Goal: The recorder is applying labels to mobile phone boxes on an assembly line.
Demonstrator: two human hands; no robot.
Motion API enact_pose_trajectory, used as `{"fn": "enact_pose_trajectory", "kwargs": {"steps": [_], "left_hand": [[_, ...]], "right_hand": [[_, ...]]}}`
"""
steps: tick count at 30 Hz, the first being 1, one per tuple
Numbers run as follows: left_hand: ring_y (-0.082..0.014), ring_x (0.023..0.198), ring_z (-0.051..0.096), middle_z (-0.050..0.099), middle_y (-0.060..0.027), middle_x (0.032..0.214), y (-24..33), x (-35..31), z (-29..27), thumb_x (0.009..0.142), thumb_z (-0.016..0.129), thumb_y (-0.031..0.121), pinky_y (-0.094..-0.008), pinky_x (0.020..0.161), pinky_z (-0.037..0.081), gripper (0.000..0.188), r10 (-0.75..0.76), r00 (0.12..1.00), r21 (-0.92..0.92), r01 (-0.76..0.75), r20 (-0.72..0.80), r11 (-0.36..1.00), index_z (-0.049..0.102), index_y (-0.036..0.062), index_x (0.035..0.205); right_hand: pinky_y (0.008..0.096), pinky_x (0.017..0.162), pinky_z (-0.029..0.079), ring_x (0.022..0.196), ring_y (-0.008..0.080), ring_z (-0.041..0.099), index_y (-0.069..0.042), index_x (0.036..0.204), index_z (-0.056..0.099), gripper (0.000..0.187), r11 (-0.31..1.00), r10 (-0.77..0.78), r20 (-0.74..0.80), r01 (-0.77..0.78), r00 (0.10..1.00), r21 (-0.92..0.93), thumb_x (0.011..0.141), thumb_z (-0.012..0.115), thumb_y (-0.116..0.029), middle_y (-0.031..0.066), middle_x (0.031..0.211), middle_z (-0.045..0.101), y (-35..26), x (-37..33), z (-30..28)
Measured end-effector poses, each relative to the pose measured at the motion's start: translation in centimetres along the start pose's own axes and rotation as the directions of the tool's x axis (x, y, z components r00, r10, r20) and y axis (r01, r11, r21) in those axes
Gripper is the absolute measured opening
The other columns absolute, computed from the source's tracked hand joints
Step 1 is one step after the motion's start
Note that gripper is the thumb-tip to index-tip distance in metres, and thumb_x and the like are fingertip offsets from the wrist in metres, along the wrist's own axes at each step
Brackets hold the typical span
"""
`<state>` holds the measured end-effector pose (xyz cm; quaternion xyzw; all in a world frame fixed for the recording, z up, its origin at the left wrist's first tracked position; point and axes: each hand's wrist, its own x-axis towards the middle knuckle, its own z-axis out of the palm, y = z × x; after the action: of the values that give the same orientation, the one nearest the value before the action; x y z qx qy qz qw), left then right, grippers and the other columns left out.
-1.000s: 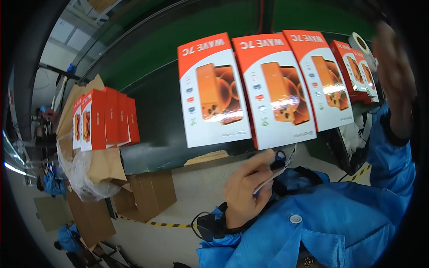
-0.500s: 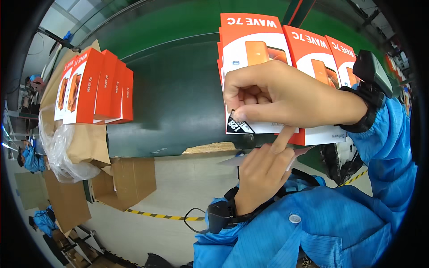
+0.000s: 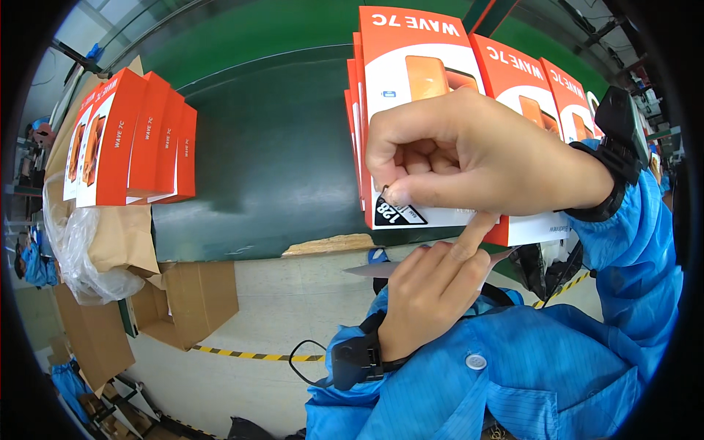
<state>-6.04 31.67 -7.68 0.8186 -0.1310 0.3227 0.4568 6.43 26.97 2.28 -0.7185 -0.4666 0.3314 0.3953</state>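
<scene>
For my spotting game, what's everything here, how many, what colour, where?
Table: one, green, middle
Box stacks: at least three, red and white, table's right
Other boxes: at least four, red and white, table's left
Sticker: one, black and white, box corner
Sheet: one, greyish, lower middle
Plastic: one, clear, left
Carton: one, brown, floor left
Bag: one, black, right
Tape: two stretches, yellow-black, floor
Sleeves: two, blue, forearms
Left hand: one, bare, holding sheet
Right hand: one, bare, pinching sticker

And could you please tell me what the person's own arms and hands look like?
The left hand and right hand are gloveless. The sleeves are blue and creased. Each wrist has a black strap with a dark, boxy device; a thin black cable loops beside the left one.
</scene>
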Motion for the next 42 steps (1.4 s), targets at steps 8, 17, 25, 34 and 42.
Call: {"fn": "enact_pose_trajectory", "kwargs": {"steps": [8,17,25,34,42], "left_hand": [[-0.0114,0.053,0.051,0.058,-0.0108,0.102,-0.2,0.1,0.1,0.065,0.063,0.011,-0.0202,0.047,0.038,0.020,0.010,1.000,0.001,-0.010,-0.022,1.000,0.046,0.0040,0.073],[-0.0120,0.053,0.051,0.059,-0.0096,0.100,-0.2,0.1,0.0,0.066,0.062,0.009,-0.0209,0.047,0.038,0.017,-0.002,1.000,0.014,0.003,-0.024,1.000,0.047,0.0041,0.071],[-0.0162,0.055,0.052,0.058,-0.0103,0.098,0.0,0.0,-0.4,0.062,0.060,0.006,-0.0244,0.047,0.039,0.016,-0.005,1.000,0.017,0.005,0.004,1.000,0.052,0.0035,0.075],[-0.0196,0.064,0.051,0.053,-0.0154,0.091,1.3,0.2,-2.4,0.072,0.059,0.004,-0.0269,0.058,0.040,0.014,-0.380,0.920,-0.295,0.338,-0.099,0.894,0.050,0.0005,0.082],[-0.0110,0.077,0.050,0.052,-0.0131,0.092,4.9,1.2,-2.5,0.086,0.047,0.022,-0.0232,0.071,0.041,0.028,-0.538,0.826,-0.772,0.229,-0.168,0.592,0.042,-0.0044,0.094]], "right_hand": [[0.0160,0.049,0.035,0.057,0.0020,0.041,-0.001,0.076,0.051,0.009,0.999,-0.013,0.027,0.012,1.000,0.035,0.077,0.057,-0.007,-0.0009,0.067,0.048,0.4,0.2,-0.3],[0.0180,0.049,0.037,0.057,0.0038,0.044,-0.003,0.076,0.051,0.006,0.994,0.050,0.046,-0.045,0.998,-0.098,0.076,0.057,-0.004,0.0003,0.068,0.049,-0.1,0.3,-0.2],[0.0297,0.044,0.039,0.052,0.0235,0.051,-0.009,0.085,0.045,0.031,0.608,-0.117,-0.167,-0.062,0.979,-0.791,0.070,0.063,-0.029,0.0079,0.058,0.048,-0.9,-0.8,1.1],[0.0237,0.047,0.035,0.055,0.0118,0.046,-0.004,0.076,0.048,0.015,0.897,-0.251,-0.277,0.115,0.927,-0.427,0.071,0.060,-0.012,0.0028,0.067,0.048,-1.8,-3.3,-0.5],[0.0272,0.051,0.037,0.062,0.0183,0.047,0.003,0.089,0.057,0.034,0.692,-0.523,-0.242,0.242,0.817,-0.680,0.065,0.066,-0.019,0.0096,0.078,0.049,-1.2,-8.5,2.7]]}}
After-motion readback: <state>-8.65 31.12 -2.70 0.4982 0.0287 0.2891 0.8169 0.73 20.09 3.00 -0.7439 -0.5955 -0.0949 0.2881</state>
